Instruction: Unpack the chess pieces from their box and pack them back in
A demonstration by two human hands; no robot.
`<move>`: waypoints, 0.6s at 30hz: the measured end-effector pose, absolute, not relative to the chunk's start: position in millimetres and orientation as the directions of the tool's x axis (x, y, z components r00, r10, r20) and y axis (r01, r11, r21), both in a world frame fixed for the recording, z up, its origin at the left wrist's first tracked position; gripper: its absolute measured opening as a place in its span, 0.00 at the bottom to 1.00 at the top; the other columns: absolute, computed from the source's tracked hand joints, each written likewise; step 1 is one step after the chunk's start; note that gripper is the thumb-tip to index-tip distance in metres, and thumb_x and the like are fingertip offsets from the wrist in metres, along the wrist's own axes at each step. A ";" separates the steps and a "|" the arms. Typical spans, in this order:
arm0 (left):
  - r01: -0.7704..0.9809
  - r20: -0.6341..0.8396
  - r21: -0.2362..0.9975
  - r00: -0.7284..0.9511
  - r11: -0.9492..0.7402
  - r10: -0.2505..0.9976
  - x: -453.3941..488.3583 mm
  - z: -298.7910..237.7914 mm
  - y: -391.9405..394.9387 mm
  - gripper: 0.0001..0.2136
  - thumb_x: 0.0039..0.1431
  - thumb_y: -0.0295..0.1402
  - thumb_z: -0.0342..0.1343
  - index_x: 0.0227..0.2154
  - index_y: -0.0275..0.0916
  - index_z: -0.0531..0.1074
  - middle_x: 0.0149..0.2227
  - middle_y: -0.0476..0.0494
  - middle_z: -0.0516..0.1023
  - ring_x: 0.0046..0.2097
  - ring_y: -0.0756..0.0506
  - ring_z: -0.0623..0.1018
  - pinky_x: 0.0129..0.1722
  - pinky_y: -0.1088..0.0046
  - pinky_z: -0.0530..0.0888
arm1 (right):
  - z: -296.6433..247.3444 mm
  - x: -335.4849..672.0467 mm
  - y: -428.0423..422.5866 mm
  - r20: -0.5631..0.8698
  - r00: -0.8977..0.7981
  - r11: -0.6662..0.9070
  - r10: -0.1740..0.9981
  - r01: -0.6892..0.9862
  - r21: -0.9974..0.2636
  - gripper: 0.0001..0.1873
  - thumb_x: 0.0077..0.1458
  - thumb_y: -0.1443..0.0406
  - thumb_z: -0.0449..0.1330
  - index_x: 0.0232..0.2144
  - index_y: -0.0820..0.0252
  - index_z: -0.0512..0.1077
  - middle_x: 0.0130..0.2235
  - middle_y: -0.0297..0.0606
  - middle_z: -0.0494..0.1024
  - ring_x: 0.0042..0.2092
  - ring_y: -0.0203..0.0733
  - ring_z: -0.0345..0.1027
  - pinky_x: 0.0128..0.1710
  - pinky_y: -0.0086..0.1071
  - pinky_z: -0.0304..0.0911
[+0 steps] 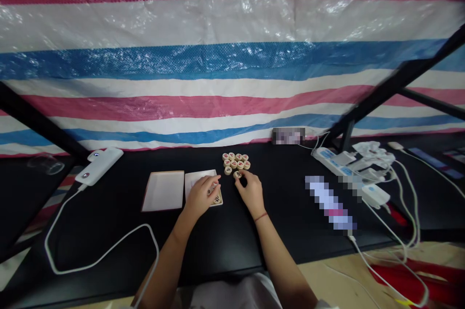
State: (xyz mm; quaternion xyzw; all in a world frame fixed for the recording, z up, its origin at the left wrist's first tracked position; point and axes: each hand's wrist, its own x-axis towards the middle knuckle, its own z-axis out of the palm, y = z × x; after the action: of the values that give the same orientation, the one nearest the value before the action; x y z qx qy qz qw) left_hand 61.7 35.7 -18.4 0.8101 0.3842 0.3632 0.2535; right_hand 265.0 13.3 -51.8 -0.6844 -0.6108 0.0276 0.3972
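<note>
My right hand (250, 192) pinches a round Chinese chess piece (237, 174) with a dark character, at the front of a cluster of similar pieces. Most pieces in that cluster (234, 164) carry red characters; one at the front left (227, 171) has a dark one. Over a shallow white box (193, 178) hovers my left hand (202, 196), its fingers curved and apart. Some dark-marked pieces (217, 199) lie in the box under those fingers, partly hidden by them. The box's lid (165, 192) rests open side up, just left of the box.
A white power bank (100, 166) with a cable lies at the left beside a clear cup (51, 166). To the right are a blurred-out phone (330, 202), a power strip (336, 166) with chargers and tangled cables. Striped sheeting (203, 105) hangs behind the black table (218, 241).
</note>
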 end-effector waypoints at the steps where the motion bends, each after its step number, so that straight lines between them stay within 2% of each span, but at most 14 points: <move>1: 0.437 0.388 0.694 0.442 -0.572 0.809 61.7 -18.5 35.9 0.13 0.63 0.31 0.50 0.48 0.41 0.72 0.38 0.43 0.79 0.41 0.45 0.77 0.47 0.65 0.73 | -53.1 264.2 12.9 0.444 0.253 0.059 0.860 0.814 -0.578 0.14 0.59 0.61 0.55 0.42 0.62 0.74 0.40 0.45 0.79 0.42 0.49 0.70 0.44 0.41 0.64; 9: 0.465 0.355 0.692 0.448 -0.552 0.821 61.1 -17.8 36.6 0.12 0.63 0.33 0.48 0.45 0.41 0.74 0.37 0.42 0.79 0.39 0.45 0.77 0.44 0.66 0.73 | -53.8 263.7 15.4 0.445 0.236 0.077 0.864 0.811 -0.580 0.14 0.61 0.60 0.54 0.43 0.60 0.74 0.43 0.44 0.79 0.45 0.48 0.69 0.46 0.40 0.62; 18: 0.475 0.357 0.680 0.450 -0.558 0.819 59.6 -15.7 37.1 0.12 0.63 0.32 0.47 0.44 0.42 0.74 0.38 0.43 0.79 0.39 0.46 0.77 0.45 0.68 0.73 | -53.3 261.5 20.0 0.458 0.252 0.065 0.853 0.818 -0.572 0.12 0.60 0.61 0.54 0.42 0.60 0.73 0.41 0.44 0.79 0.43 0.47 0.68 0.44 0.39 0.62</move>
State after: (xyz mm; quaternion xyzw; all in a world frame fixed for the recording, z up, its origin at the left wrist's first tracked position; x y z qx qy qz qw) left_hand 59.6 37.1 -15.7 0.8136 0.3976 0.3419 0.2509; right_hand 261.5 20.0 -53.3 -0.6834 -0.6112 0.0218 0.3987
